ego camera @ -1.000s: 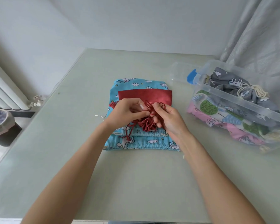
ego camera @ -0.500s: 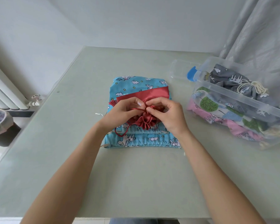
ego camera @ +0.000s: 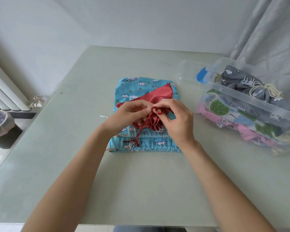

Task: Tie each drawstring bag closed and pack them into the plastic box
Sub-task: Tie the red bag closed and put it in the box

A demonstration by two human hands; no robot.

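Note:
A red satin drawstring bag point(ego camera: 159, 95) lies on a stack of blue cloud-print bags point(ego camera: 137, 85) at the table's middle. Its mouth is gathered into a ruffle point(ego camera: 153, 123). My left hand point(ego camera: 127, 114) and my right hand point(ego camera: 176, 118) meet over the ruffle, and both pinch the red cord point(ego camera: 157, 110), which forms a loop between the fingertips. Loose cord ends point(ego camera: 137, 137) hang toward me over the blue bags. The clear plastic box point(ego camera: 251, 104) stands at the right and holds tied bags: a grey one point(ego camera: 238, 82) on top, patterned and pink ones below.
The box's clear lid point(ego camera: 189, 71) with a blue clip point(ego camera: 201, 77) lies behind the box's left end. A curtain point(ego camera: 271, 30) hangs at the back right. Left of the table are a radiator point(ego camera: 5, 94) and a lined bin point(ego camera: 0, 126). A white cord end point(ego camera: 104, 116) pokes out left of the stack.
The red bag's far end has swung and lifted at the right. The cord ends now hang further down toward me, and a loop sits between my fingertips.

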